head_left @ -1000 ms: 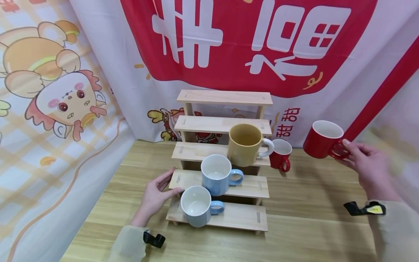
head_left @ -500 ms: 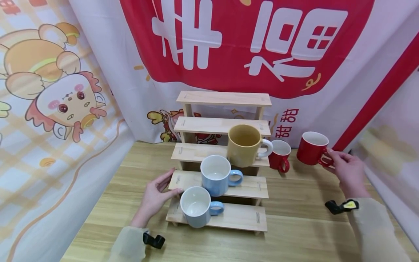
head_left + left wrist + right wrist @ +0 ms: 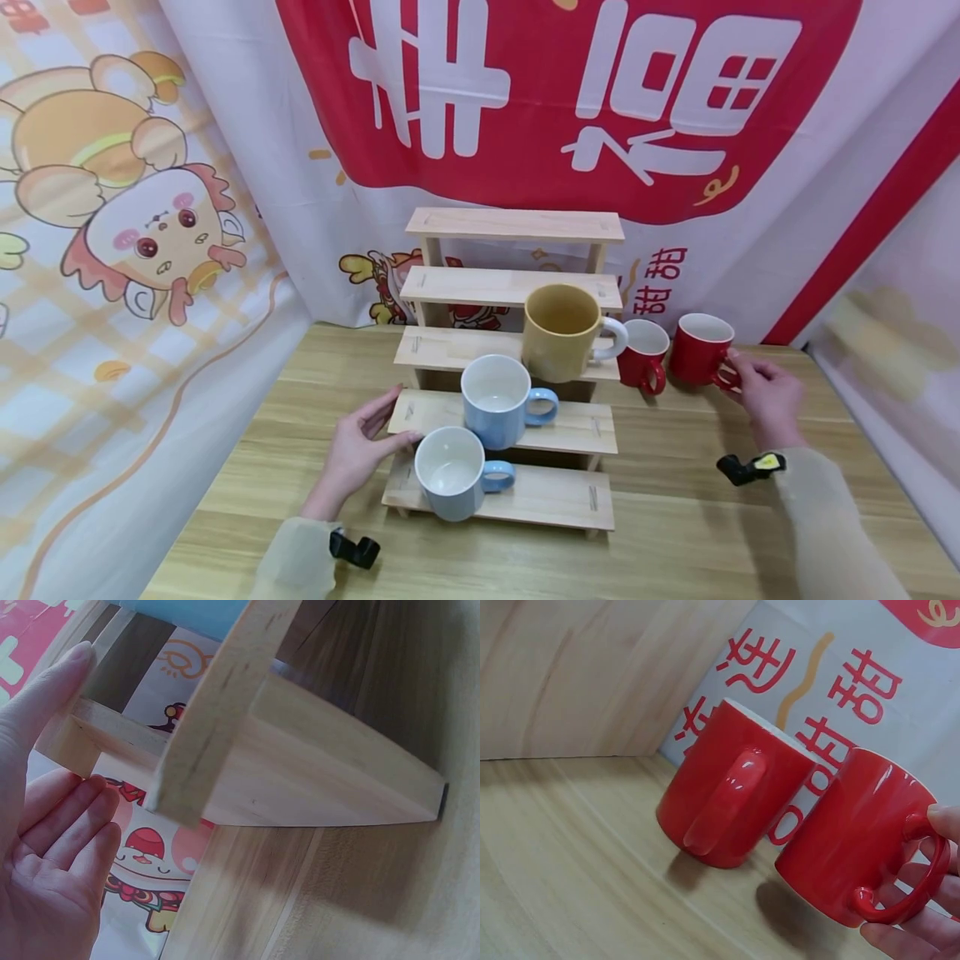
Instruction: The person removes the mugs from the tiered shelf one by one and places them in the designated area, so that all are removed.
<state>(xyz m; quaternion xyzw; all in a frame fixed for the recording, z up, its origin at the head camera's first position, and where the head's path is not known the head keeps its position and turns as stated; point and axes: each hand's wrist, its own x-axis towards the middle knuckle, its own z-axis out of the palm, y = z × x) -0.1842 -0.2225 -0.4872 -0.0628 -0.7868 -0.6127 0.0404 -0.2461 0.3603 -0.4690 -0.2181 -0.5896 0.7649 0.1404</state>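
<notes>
My right hand (image 3: 768,396) pinches the handle of a red mug (image 3: 693,354), white inside. In the right wrist view, this mug (image 3: 847,836) is upright beside another red mug (image 3: 731,787), its base at or just above the table. On the left, my left hand (image 3: 360,450) holds the left end of a step on a pale wooden stepped shelf (image 3: 555,500), thumb above and fingers below. A light blue mug (image 3: 450,483) stands on the lowest step, a second blue mug (image 3: 495,412) on the step above. Higher up is a yellow mug (image 3: 558,346) with a white handle.
The shelf's two upper steps (image 3: 517,223) carry nothing. A wood-grain table (image 3: 697,500) lies under everything. Printed cloth (image 3: 480,108) hangs behind, and more cloth (image 3: 135,333) closes off the left side.
My right hand has moved left and down with the red mug, bringing it beside the other red mug. The left hand and the shelf have stayed put.
</notes>
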